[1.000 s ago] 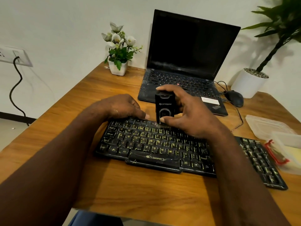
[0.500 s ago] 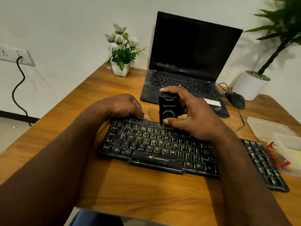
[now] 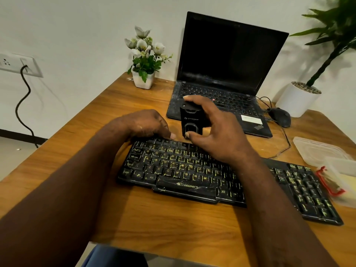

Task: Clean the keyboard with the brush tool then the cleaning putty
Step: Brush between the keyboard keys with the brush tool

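A black keyboard (image 3: 185, 176) with yellow lettering lies across the wooden desk (image 3: 173, 224). My right hand (image 3: 217, 132) grips a black box-shaped brush tool (image 3: 190, 120) upright, forefinger on its top and thumb at its base, over the keyboard's top row near the middle. My left hand (image 3: 146, 124) rests on the keyboard's top left edge with its fingers curled down; its thumb tip shows beside the tool. The tool's bristles are hidden. A clear plastic tub (image 3: 339, 178) with a red-edged packet inside sits at the right; I cannot see any putty.
An open black laptop (image 3: 227, 74) stands behind the keyboard. A black mouse (image 3: 280, 116) with its cable lies right of the laptop. A flower pot (image 3: 143, 78) is at the back left and a large white planter (image 3: 296, 99) at the back right. A clear lid (image 3: 316, 149) lies near the tub.
My right hand has lifted the brush tool slightly and shifted it a little right along the top row. The left hand keeps its place on the keyboard.
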Demonstrator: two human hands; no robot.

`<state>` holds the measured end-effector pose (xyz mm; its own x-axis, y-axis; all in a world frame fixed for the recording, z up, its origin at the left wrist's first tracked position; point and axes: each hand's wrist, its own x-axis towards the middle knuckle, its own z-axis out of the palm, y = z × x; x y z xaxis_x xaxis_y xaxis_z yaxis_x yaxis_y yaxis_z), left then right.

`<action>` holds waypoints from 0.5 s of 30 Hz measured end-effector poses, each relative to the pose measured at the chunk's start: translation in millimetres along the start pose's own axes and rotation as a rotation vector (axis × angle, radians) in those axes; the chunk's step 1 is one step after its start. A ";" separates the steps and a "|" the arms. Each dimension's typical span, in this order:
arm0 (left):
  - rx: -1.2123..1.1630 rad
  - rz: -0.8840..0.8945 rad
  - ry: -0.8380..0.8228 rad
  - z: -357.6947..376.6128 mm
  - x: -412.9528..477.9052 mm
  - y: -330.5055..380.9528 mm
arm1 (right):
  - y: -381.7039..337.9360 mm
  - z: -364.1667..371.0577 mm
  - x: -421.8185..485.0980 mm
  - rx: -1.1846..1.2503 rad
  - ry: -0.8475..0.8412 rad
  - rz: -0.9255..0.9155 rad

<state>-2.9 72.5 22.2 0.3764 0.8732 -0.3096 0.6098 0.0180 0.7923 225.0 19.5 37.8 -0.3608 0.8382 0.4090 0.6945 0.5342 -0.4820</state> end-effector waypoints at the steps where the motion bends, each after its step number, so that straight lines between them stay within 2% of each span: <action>1: -0.001 -0.004 -0.001 -0.1 -0.3 0.4 | 1.5 -3.6 -2.2 0.065 -0.011 0.002; 4: -0.010 -0.008 0.008 0.2 -0.3 -0.1 | 3.2 -9.7 -6.2 0.067 -0.131 -0.004; 8: -0.005 -0.013 -0.004 0.0 0.1 1.0 | 7.6 -0.3 2.7 -0.154 -0.054 0.016; 13: -0.007 -0.009 0.001 0.1 -0.4 -0.3 | 8.2 -9.7 -6.4 0.087 -0.060 0.003; 15: -0.005 -0.004 0.016 0.7 0.5 -0.8 | 5.3 -12.3 -9.3 0.154 -0.122 -0.018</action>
<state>-2.7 72.6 21.0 0.3627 0.8807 -0.3046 0.6081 0.0240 0.7935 239.8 13.2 41.0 -0.4515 0.8304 0.3264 0.5869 0.5519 -0.5924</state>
